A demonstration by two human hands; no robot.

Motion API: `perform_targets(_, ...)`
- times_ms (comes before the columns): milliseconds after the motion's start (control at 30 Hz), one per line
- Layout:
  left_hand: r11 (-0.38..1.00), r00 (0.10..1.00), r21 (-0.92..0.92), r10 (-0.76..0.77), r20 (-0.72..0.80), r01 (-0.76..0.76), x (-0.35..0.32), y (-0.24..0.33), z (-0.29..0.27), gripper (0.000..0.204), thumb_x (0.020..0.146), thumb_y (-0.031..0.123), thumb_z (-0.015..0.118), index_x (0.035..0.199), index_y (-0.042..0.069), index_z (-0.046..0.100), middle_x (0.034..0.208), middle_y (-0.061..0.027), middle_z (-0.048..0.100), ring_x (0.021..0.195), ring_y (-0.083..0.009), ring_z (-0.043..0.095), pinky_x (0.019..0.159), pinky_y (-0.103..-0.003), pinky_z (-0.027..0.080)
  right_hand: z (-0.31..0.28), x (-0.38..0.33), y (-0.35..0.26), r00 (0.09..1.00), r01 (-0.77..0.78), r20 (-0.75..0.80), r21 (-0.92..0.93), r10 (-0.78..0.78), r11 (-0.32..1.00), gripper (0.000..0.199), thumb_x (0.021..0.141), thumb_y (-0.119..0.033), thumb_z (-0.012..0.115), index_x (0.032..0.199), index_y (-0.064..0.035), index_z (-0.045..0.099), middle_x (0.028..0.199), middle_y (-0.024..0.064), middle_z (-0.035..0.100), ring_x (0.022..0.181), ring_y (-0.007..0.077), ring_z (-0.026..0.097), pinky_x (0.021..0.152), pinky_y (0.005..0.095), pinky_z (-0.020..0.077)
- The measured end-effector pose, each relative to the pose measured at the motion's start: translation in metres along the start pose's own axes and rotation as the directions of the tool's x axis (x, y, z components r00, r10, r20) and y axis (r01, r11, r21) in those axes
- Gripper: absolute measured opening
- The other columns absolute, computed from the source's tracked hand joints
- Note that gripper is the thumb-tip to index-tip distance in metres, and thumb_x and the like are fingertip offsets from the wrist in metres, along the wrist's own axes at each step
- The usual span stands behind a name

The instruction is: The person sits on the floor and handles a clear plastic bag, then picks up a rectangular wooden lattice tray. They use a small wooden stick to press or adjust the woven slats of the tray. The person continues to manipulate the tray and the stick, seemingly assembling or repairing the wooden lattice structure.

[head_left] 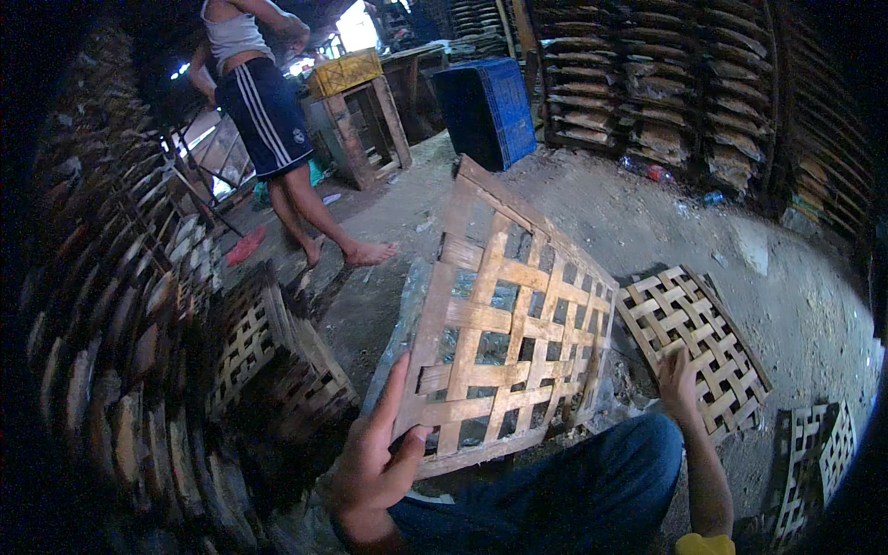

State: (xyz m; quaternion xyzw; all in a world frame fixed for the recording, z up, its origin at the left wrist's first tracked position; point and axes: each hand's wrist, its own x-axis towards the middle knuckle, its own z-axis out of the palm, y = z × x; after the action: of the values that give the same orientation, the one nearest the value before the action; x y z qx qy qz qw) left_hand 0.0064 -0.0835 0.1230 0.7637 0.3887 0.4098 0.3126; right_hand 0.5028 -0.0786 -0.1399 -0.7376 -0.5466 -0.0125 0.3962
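A woven bamboo panel (523,324) with a flat wooden frame stands tilted above my lap. My left hand (375,472) grips its lower left corner, the thumb on the front and the index finger stretched along the frame. My right hand (680,379) is to the right of this panel, in front of a second woven panel (698,342) that lies on the ground. The right fingers look curled together; what they hold, if anything, is too small to make out.
More woven panels (282,351) are stacked at the left, and others (814,462) lie at the lower right. A person in dark shorts (264,116) stands barefoot ahead. Beyond are a blue crate (486,111), a yellow crate (344,72) on a wooden stand and loaded racks (657,83).
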Motion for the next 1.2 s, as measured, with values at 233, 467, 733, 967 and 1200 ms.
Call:
perform_targets(233,0.999,0.995,-0.023,-0.039,-0.087,0.037,-0.007,0.01,0.004,0.075,0.086,-0.006,0.051,0.156,-0.001,0.027,0.135,-0.0298,0.059,0.125,-0.0285,0.06,0.104,-0.035,0.044,-0.067,0.083,-0.275,0.978,0.204,-0.099,0.332,-0.182,0.921,0.031,0.102,-0.012,0.051,0.132,-0.0023,0.055,0.088,0.0186,0.063,0.081,0.03,0.064,0.078,0.0395,0.0503)
perform_targets(467,0.991,0.998,0.131,0.031,-0.057,-0.023,-0.003,0.015,0.004,0.075,0.086,-0.006,0.052,0.156,-0.002,0.027,0.135,-0.0332,0.057,0.125,-0.0336,0.061,0.103,-0.036,0.045,-0.047,0.073,-0.356,0.95,0.312,-0.124,0.337,-0.287,0.888,0.041,0.1,-0.02,0.055,0.141,-0.0148,0.058,0.09,0.0202,0.062,0.078,0.0392,0.065,0.07,0.0474,0.0518)
perform_targets(733,0.995,0.998,0.09,0.044,-0.037,-0.04,-0.005,0.012,0.0,0.075,0.084,-0.006,0.054,0.154,-0.004,0.029,0.132,-0.0364,0.057,0.124,-0.0401,0.061,0.102,-0.038,0.046,-0.023,0.064,-0.362,0.952,0.295,-0.197,0.393,-0.233,0.871,0.039,0.101,-0.022,0.055,0.138,-0.0151,0.061,0.08,0.0155,0.058,0.068,0.0323,0.062,0.063,0.0431,0.0492)
perform_targets(967,0.984,0.995,0.159,0.09,-0.032,-0.084,-0.005,0.014,-0.001,0.076,0.084,-0.007,0.053,0.155,-0.004,0.027,0.128,-0.0341,0.061,0.112,-0.0366,0.068,0.093,-0.038,0.051,-0.029,0.064,-0.363,0.961,0.258,-0.187,0.331,-0.205,0.907,0.037,0.099,-0.022,0.057,0.135,-0.0156,0.064,0.083,0.0159,0.061,0.07,0.0334,0.064,0.064,0.0431,0.0509)
perform_targets(1200,0.998,0.995,0.057,0.043,-0.088,-0.039,-0.003,0.012,0.007,0.079,0.082,-0.01,0.049,0.156,-0.004,0.025,0.133,-0.0295,0.06,0.115,-0.0231,0.064,0.094,-0.032,0.049,-0.017,0.057,-0.291,0.985,0.1,-0.161,0.217,-0.065,0.971,0.035,0.1,-0.027,0.055,0.132,-0.0188,0.066,0.098,0.0222,0.069,0.088,0.0407,0.068,0.076,0.0468,0.0544)
